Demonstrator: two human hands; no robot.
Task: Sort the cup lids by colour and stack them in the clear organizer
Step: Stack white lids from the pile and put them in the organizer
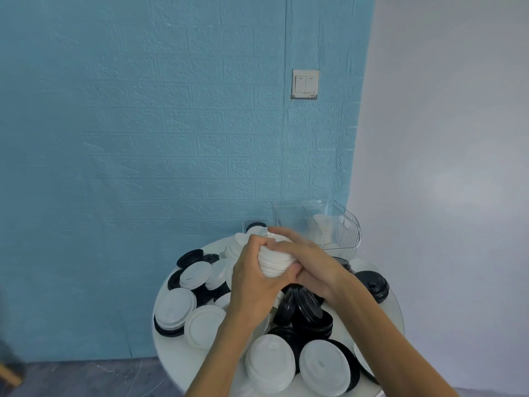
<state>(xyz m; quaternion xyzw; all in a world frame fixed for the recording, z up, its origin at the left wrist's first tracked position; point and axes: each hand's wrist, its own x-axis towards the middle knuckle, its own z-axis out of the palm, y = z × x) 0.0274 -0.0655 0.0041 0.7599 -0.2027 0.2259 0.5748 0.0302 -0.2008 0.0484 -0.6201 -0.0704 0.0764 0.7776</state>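
A stack of white lids (274, 263) is squeezed between both hands above the round white table (396, 313). My left hand (252, 285) wraps its near side from below. My right hand (309, 260) covers its top and far side. Loose white lids (175, 308) and black lids (310, 312) lie mixed all over the table, some nested in short piles. The clear organizer (345, 224) stands at the table's far right edge, with a few white lids inside it, seen dimly through its wall.
A blue textured wall stands right behind the table, with a light switch (305, 83) on it. A white wall runs along the right. Grey floor shows at the lower left. One black lid (372, 285) sits near the right rim.
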